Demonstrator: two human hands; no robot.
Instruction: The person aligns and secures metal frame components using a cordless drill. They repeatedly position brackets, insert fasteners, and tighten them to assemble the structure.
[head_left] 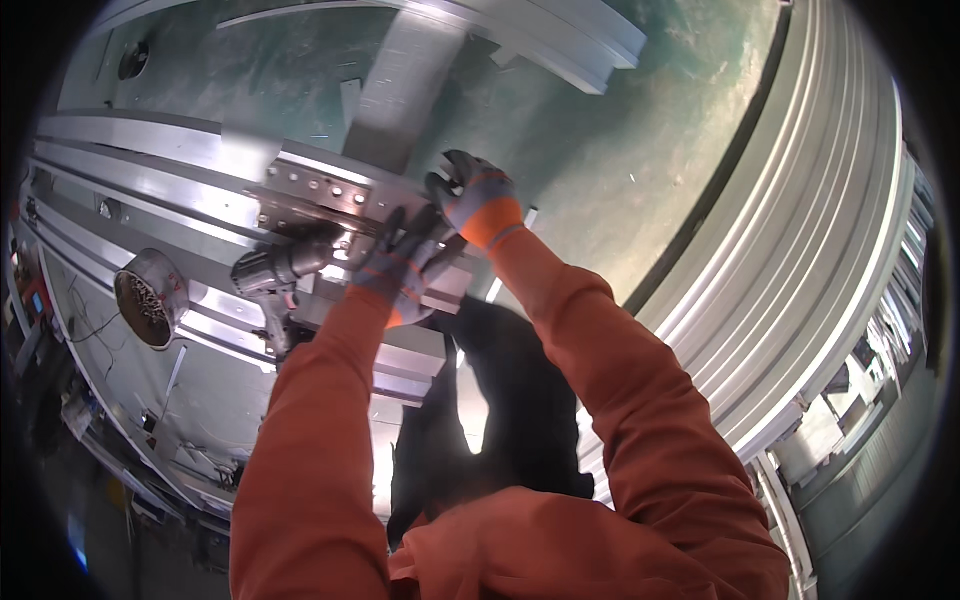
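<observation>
Left hand (397, 268) mid-frame, fingers spread over rails (190, 193); right hand (478, 192) just above right, fingers curled, grip unclear; drill (268, 272), tub (170, 280) centre-left.

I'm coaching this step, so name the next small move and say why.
Perhaps move the left hand to the drill: it lies unheld close to that hand, beside a metal plate with holes.

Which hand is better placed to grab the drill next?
Probably the left hand: it is nearer the drill, while the right hand is farther off to the right.
</observation>
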